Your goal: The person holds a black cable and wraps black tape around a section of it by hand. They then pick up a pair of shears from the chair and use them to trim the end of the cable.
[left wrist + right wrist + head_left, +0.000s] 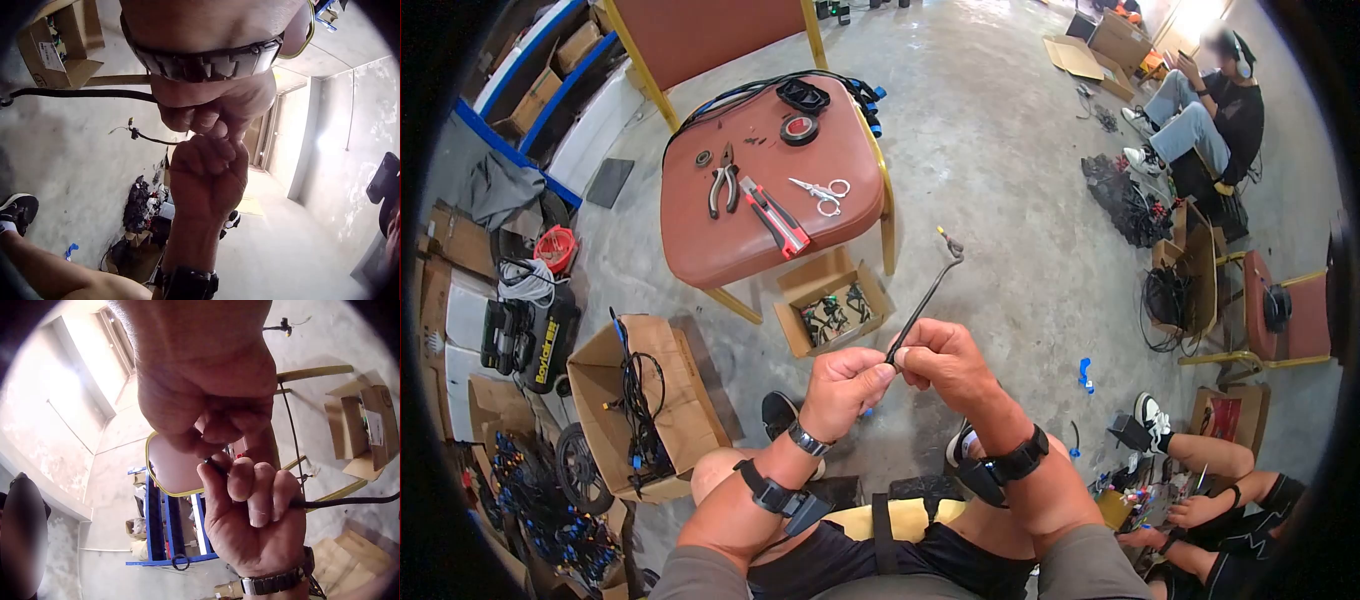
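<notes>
Both hands meet in front of the body around a black cable (pixel 924 300). The left hand (pixel 843 396) grips it with curled fingers, thumb on top. Pinching the same cable just beside it is the right hand (pixel 948 364), its fingertips close to the left thumb. One cable end, with a small yellow tip (pixel 941 231), sticks out forward past the hands. In the right wrist view, a dark length of the cable (pixel 350 502) runs out from the left fist, and a short dark bit (pixel 215 465) shows at the left thumb tip. The fingers hide the gripped section.
On a brown chair (pixel 700 245) lie pliers (pixel 724 182), a red utility knife (pixel 775 218), scissors (pixel 824 195), black tape (pixel 799 130) and bundled cables. A small carton (pixel 785 325) with connectors and a larger carton (pixel 700 410) with cables stand on the floor. Two people sit at the right.
</notes>
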The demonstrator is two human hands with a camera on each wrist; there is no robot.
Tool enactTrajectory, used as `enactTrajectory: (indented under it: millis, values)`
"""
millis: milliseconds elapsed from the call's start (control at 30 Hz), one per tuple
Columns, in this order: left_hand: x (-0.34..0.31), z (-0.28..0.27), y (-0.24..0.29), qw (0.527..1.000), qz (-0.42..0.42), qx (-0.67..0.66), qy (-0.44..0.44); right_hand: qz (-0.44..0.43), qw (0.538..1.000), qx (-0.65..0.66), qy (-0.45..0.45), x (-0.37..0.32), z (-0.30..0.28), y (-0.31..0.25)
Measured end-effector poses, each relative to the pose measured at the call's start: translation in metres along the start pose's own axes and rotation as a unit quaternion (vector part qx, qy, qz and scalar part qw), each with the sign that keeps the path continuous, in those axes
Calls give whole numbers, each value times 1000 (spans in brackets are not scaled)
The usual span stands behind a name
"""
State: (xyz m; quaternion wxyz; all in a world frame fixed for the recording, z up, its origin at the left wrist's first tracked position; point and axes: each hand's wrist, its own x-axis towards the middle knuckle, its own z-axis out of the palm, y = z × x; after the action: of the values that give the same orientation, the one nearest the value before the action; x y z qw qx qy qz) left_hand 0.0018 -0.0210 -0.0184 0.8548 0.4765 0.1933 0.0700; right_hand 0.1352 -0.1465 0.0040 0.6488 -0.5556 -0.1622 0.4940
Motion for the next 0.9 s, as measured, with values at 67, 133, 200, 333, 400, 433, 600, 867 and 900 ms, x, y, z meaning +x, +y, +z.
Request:
enactTrajectory:
  millis: [67,133,200,333,400,433,600,867,900]
  values:
    - [-2,1,2,999,10,32,1,3,1000,5,2,0,1,1]
    - [-2,3,6,999,10,53,0,5,1000,9,4,0,1,2]
    - [-3,4,6,998,9,69,2,6,1000,17,6,1,1,3]
    - [0,6,-2,972,96,212,20,-3,1000,6,23,2,2,8]
    - [2,6,0,962,107,250,17,-12,999,8,30,5,1,10]
    - [3,6,1,951,118,286,19,-15,999,8,33,5,2,8]
    - [-1,2,2,991,9,130,7,-6,1000,23,8,7,-2,9]
    - [4,-2,-3,997,1,-71,-16,-44,989,116,-83,7,3,17]
    - [5,-1,-5,997,2,-71,-18,-50,987,107,-113,5,2,17]
